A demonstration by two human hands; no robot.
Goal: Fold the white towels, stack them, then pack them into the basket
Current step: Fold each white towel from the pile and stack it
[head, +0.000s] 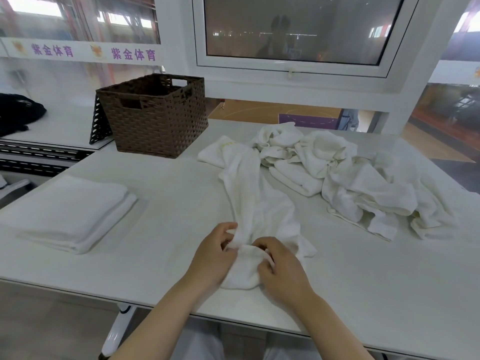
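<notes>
head view: at lower centre, the left hand [215,252] and right hand [281,266] both pinch the near end of a crumpled white towel [255,203] on the tabletop [168,193]. folding is just starting; next it likely needs spreading flat. folded stack [75,211] lies at left, basket [153,114] upper left.

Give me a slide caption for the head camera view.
Both hands, left and right, grip a rumpled white towel on the white table.

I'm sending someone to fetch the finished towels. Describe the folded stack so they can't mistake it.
Start at the brown woven basket at the back left of the white table. Nearer the front edge on that same left side lies the folded stack. Unlike the crumpled pile on the right, it is flat, squared and layered.
</notes>
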